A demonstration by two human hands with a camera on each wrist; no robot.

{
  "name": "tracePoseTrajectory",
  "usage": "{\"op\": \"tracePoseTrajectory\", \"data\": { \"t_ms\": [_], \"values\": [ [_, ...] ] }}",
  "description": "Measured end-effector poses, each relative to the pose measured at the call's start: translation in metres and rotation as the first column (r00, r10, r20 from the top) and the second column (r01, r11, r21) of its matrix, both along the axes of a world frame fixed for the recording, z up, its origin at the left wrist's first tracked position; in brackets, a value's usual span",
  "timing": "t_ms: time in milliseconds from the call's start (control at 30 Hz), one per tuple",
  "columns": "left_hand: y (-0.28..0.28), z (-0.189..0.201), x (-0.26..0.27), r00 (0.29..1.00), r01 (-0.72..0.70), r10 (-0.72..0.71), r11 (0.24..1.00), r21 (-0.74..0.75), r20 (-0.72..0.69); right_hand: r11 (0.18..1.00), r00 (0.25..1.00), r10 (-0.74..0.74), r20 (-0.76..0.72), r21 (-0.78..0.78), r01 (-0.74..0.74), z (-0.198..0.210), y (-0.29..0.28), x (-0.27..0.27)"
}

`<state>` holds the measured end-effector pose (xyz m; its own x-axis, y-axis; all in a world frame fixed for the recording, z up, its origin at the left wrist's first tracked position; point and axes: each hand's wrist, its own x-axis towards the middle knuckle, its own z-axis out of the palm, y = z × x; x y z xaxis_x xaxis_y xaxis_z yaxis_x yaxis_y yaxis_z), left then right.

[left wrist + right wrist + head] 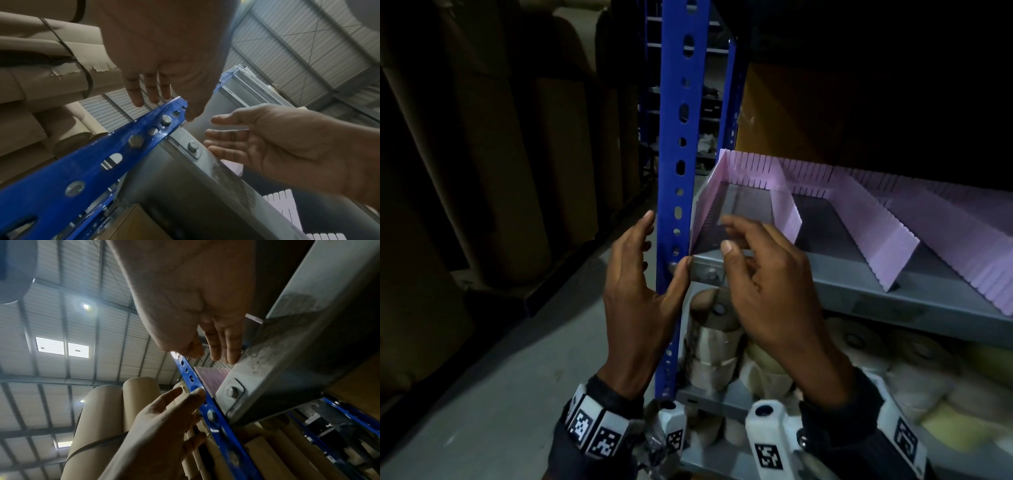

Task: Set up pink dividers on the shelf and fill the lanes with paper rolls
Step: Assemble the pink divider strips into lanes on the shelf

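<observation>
Several pink slotted dividers stand on the grey shelf (859, 298): a back strip (750, 168) and cross pieces (876, 233) forming lanes that hold nothing. The leftmost divider (709, 198) runs along the shelf's left edge, and it shows from below in the right wrist view (211, 378). My left hand (647, 260) is beside the blue post, fingers straight, its thumb tip touching that divider's front lower corner. My right hand (736, 236) hovers over the front of the leftmost lane with relaxed fingers, holding nothing. Paper rolls (715, 356) lie on the shelf below.
A blue perforated upright post (681, 102) stands between my hands at the shelf's left front corner. Tall brown cardboard tubes (500, 171) lean at the left. A brown box (791, 113) sits behind the dividers. More pale rolls (928, 377) crowd the lower shelf.
</observation>
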<state>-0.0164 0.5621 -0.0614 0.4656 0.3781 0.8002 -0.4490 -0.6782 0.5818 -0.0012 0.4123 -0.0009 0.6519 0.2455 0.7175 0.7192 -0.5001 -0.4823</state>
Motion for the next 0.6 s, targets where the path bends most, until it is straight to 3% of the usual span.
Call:
{"op": "tracePoseTrajectory", "data": {
  "t_ms": [200,367,533,600],
  "values": [
    [-0.012,-0.004,-0.021,0.996,-0.042,0.04,0.999,0.026,0.077,0.993,0.989,-0.035,0.145,0.115,0.019,-0.023,-0.004,-0.02],
    [-0.023,-0.016,-0.037,0.999,0.01,-0.011,0.999,0.039,0.034,0.994,0.986,-0.021,0.165,0.105,0.003,-0.054,-0.025,-0.037],
    [-0.059,-0.041,-0.053,0.968,0.239,-0.231,0.968,0.081,-0.096,0.986,0.985,-0.167,0.044,0.003,0.167,-0.114,-0.08,-0.056],
    [-0.081,-0.06,-0.055,0.909,0.38,-0.357,0.922,0.073,-0.217,0.943,0.956,-0.291,0.022,-0.162,0.291,-0.145,-0.112,-0.069]
  ]
}}
